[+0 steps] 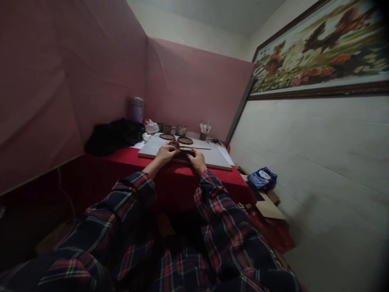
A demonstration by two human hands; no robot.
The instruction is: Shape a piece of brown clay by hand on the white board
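Note:
At the front edge of a pale board (217,159), my left hand (166,155) and my right hand (197,159) grip a dark brown clay piece (183,155) from either side. Fingers of both hands are closed on its edges, and its full shape is partly hidden. Just beyond my left fingers lies a rough lump of brown clay (174,143). A thin wooden stick (199,148) rests on the board behind the held piece. Farther back are two round, flat brown discs, one on the left (167,137) and one on the right (185,140).
Small pots (167,129), a larger bowl (181,130) and a cup of white-handled tools (204,136) line the back. A black bag (115,136) and a purple flask (137,109) stand left. Red cloth (121,161) covers the table. A blue packet (262,178) lies low right by the wall.

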